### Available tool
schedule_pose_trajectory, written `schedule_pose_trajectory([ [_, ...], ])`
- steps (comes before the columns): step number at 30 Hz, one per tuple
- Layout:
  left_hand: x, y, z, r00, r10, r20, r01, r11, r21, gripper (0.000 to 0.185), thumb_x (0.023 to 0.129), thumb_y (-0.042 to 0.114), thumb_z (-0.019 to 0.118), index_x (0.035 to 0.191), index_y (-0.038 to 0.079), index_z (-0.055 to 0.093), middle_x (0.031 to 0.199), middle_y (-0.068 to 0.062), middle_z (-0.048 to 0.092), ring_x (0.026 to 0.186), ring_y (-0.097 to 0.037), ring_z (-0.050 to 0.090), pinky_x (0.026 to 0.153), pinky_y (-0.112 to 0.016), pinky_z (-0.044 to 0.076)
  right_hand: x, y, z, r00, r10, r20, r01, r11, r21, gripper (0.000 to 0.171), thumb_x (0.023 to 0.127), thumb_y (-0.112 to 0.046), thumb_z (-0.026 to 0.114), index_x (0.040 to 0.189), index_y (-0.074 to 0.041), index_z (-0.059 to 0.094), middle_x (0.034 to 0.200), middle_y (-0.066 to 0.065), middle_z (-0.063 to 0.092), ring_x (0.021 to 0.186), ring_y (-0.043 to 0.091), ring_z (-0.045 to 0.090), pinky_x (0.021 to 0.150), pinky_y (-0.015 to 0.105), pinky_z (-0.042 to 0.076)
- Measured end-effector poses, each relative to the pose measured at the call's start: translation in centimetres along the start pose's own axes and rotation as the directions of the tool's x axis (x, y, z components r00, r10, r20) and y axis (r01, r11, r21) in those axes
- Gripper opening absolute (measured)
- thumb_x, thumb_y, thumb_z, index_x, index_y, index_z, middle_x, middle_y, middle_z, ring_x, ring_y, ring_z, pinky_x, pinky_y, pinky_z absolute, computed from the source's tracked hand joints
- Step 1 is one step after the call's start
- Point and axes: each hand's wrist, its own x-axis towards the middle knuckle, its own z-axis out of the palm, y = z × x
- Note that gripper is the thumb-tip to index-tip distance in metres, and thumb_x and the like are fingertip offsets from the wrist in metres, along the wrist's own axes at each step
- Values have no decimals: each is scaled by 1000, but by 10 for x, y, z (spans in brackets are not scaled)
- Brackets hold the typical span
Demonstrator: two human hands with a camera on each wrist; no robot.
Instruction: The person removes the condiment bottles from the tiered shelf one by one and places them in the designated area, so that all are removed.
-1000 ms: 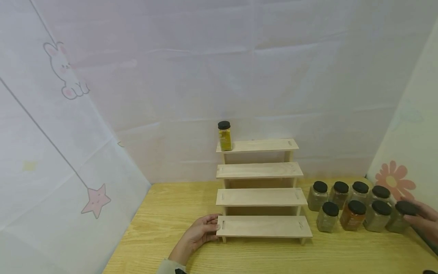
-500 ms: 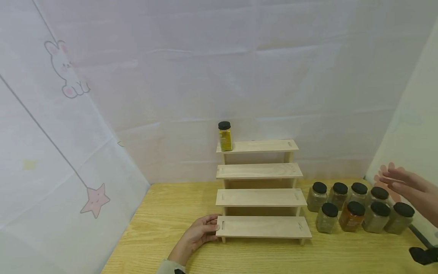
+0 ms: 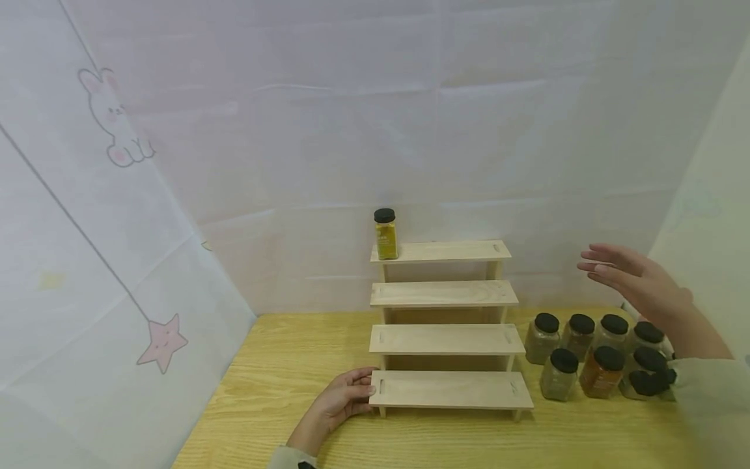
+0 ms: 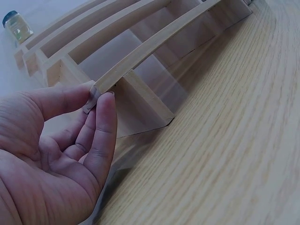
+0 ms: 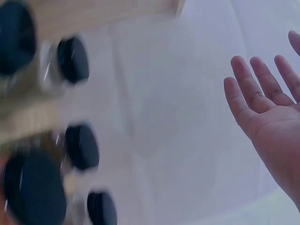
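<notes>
Watching from the head view, I see my left hand low in the middle of the frame, thumb and fingertips pinching the left end of the bottom step of the tiered wooden rack. The rack's four pale, smooth boards run with their long axis left to right across the picture.

My right hand hangs in the air at right of centre, fingers straight and spread, holding nothing (the right wrist view shows the flat palm clearly). The cluster of spice jars stands directly below it on the grainy wooden table, just right of the rack's lower steps, so the right hand is far the nearer one to them.

The jars look like clear squat glass with black round lids; most hold grey-green powder, one orange-brown. A taller yellow jar stands upright at the left end of the top step, upper centre of frame. Pale wrinkled sheeting with cartoon prints backs everything.
</notes>
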Motion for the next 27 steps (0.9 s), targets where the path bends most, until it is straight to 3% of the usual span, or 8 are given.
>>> schedule_pose_trajectory([
  [2,0,0,0,1000,-1,-2,1,1000,0,68,94,4,68,152,-7,35,116,-9,62,91,-17,71,72,-28,61,14,-1,8,997,-72,25,70,995,73,48,106,5,42,153,1,35,141,-2,56,125,5,59,100,15,48],
  [5,0,0,-1,1000,-2,0,2,1000,-1,68,94,5,69,152,-6,36,117,-9,63,92,-18,70,73,-28,61,32,-5,21,994,-103,40,97,986,138,47,105,6,43,151,2,39,139,1,58,124,8,61,100,17,49],
  [12,1,0,-3,1000,0,11,0,1000,7,70,94,6,69,153,-7,34,118,-10,62,93,-19,70,73,-28,61,68,-16,50,997,-48,60,44,997,66,47,105,-3,51,151,-3,41,140,0,56,123,9,61,99,18,49],
  [18,2,-2,-5,1000,4,17,-4,1000,9,72,93,7,70,153,-7,33,118,-9,62,94,-19,70,73,-28,61,92,-25,74,998,9,64,-13,998,65,49,105,-13,55,152,-6,41,143,4,53,124,10,61,102,21,49],
  [27,2,-1,-4,1000,6,27,-6,1000,9,71,94,6,69,153,-8,32,117,-10,62,93,-18,70,72,-27,61,128,-38,110,995,65,76,-70,995,68,58,103,-22,61,153,-5,38,153,20,42,129,17,57,113,42,42],
])
